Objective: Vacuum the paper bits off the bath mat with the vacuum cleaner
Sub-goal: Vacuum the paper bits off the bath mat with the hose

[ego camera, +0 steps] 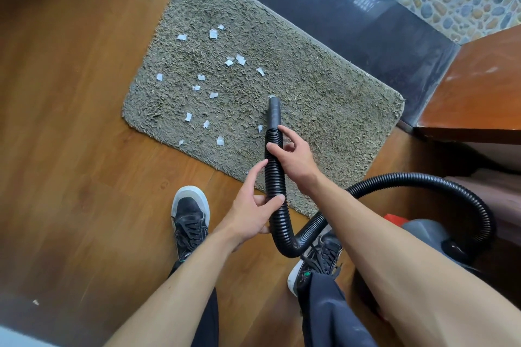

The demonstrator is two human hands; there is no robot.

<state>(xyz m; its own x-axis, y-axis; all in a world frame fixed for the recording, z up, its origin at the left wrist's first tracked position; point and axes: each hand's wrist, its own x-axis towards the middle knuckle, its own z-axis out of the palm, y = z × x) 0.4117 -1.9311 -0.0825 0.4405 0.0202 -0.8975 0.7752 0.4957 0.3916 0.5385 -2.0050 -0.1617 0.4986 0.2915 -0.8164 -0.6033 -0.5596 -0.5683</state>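
Observation:
A shaggy grey-green bath mat lies on the wooden floor. Several white paper bits are scattered over its left and middle part. A black ribbed vacuum hose runs from the vacuum body at the right up to a smooth nozzle whose tip touches the mat near its middle. My right hand grips the hose just behind the nozzle. My left hand holds the hose lower down, fingers wrapped round it.
My two black sneakers stand on the floor at the mat's near edge. A wooden cabinet sits at the right. A dark threshold and pebble floor lie beyond the mat. One paper scrap lies on the floor at lower left.

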